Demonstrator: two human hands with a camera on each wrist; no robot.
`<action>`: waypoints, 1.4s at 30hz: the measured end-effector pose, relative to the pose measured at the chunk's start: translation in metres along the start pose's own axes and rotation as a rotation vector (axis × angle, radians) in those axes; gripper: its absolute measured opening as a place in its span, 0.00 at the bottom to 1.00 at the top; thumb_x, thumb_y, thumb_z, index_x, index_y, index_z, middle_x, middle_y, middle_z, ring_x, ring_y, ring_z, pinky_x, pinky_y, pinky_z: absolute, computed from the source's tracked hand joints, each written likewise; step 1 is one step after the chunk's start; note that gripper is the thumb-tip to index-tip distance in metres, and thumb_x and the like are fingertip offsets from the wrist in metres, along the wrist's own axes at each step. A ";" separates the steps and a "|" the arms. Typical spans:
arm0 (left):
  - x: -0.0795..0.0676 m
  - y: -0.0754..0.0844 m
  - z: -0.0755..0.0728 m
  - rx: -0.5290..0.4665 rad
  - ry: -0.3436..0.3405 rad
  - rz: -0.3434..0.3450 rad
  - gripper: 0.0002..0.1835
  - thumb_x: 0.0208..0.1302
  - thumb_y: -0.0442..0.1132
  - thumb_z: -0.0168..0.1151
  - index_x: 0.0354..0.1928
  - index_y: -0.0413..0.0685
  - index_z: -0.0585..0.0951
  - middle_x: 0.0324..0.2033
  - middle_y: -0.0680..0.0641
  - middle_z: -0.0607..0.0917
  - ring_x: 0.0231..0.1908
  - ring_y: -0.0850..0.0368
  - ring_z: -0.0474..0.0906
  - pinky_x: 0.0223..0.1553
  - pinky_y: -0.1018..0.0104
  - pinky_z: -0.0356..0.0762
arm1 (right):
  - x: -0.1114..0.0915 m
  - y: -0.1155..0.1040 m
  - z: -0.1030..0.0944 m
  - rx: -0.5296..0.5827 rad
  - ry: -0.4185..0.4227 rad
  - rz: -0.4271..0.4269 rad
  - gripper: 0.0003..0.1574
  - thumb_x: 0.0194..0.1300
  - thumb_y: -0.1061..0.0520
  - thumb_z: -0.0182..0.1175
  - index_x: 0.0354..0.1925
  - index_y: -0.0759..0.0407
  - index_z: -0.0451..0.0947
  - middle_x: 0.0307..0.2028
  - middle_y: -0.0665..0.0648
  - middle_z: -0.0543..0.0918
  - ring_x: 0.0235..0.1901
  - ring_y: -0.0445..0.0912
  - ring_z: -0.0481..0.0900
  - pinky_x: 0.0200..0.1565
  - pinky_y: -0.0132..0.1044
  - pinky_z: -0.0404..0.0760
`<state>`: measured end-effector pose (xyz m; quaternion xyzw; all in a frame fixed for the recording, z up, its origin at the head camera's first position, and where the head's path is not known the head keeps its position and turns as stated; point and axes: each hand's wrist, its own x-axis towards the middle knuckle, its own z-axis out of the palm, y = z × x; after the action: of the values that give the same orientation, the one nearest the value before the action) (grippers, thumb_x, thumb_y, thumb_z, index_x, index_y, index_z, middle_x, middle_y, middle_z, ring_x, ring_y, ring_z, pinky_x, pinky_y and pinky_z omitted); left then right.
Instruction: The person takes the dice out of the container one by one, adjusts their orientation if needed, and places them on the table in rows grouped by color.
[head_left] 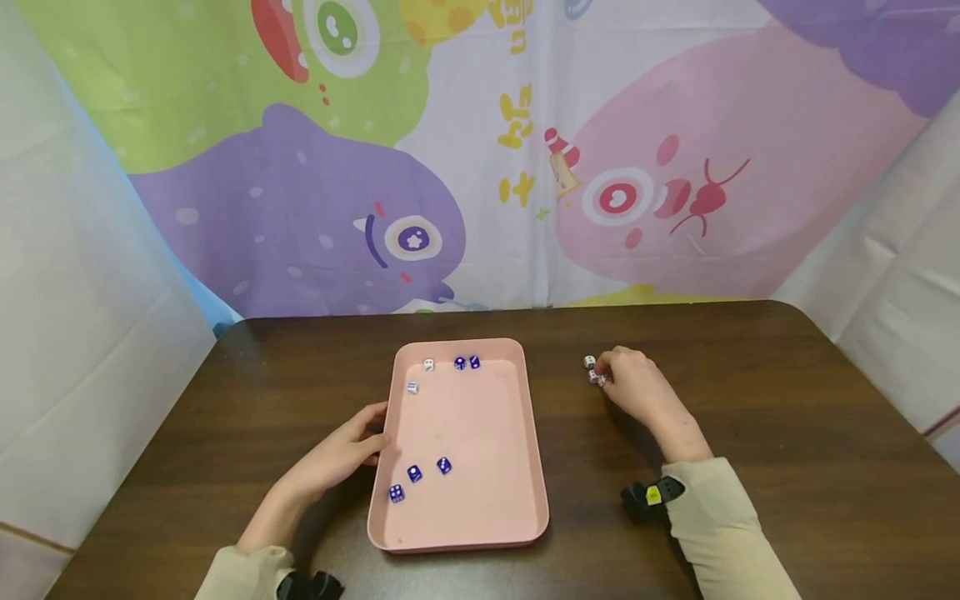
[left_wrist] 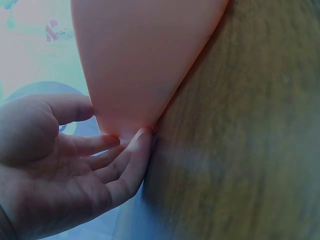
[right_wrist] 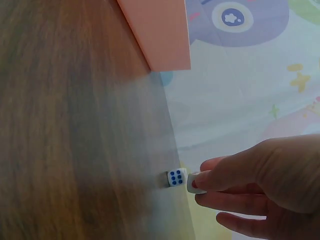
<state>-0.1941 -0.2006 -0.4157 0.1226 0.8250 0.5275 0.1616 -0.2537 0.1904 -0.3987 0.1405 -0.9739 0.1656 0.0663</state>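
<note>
Screened-off indoor workspace, dark wood-grain table, cartoon-printed backdrop, plain white sheeting on both sides

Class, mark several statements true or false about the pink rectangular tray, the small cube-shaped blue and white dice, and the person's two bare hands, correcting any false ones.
1. The right hand pinches a white die. True.
2. The left hand is well clear of the tray. False: it holds the tray at its left side.
3. Five blue dice lie in the tray. True.
4. Every white die lies outside the tray. False: two white dice lie inside.
5. The tray lies between the two hands. True.
6. All blue dice sit at the tray's far end. False: three lie towards its near end.
</note>
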 end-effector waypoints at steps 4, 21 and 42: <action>0.000 -0.001 0.000 0.001 -0.001 0.003 0.27 0.67 0.36 0.47 0.65 0.36 0.56 0.56 0.31 0.65 0.49 0.44 0.72 0.43 0.58 0.76 | 0.001 0.000 0.002 -0.002 -0.037 -0.012 0.05 0.53 0.67 0.58 0.30 0.62 0.80 0.28 0.57 0.77 0.28 0.49 0.75 0.33 0.44 0.75; 0.000 -0.001 -0.001 0.002 -0.005 0.000 0.27 0.67 0.37 0.47 0.65 0.36 0.55 0.57 0.32 0.64 0.49 0.45 0.72 0.44 0.58 0.76 | 0.000 -0.002 0.008 -0.021 -0.104 0.016 0.04 0.56 0.66 0.58 0.31 0.62 0.79 0.29 0.57 0.77 0.29 0.49 0.76 0.34 0.44 0.76; 0.000 -0.001 0.000 0.007 -0.010 -0.009 0.28 0.67 0.37 0.47 0.66 0.36 0.54 0.56 0.32 0.65 0.49 0.46 0.71 0.42 0.59 0.75 | -0.002 -0.007 0.003 -0.056 -0.063 -0.007 0.05 0.53 0.65 0.59 0.31 0.63 0.80 0.29 0.57 0.77 0.30 0.50 0.77 0.35 0.45 0.76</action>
<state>-0.1941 -0.2010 -0.4167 0.1222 0.8266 0.5231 0.1677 -0.2501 0.1835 -0.3994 0.1471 -0.9792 0.1337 0.0403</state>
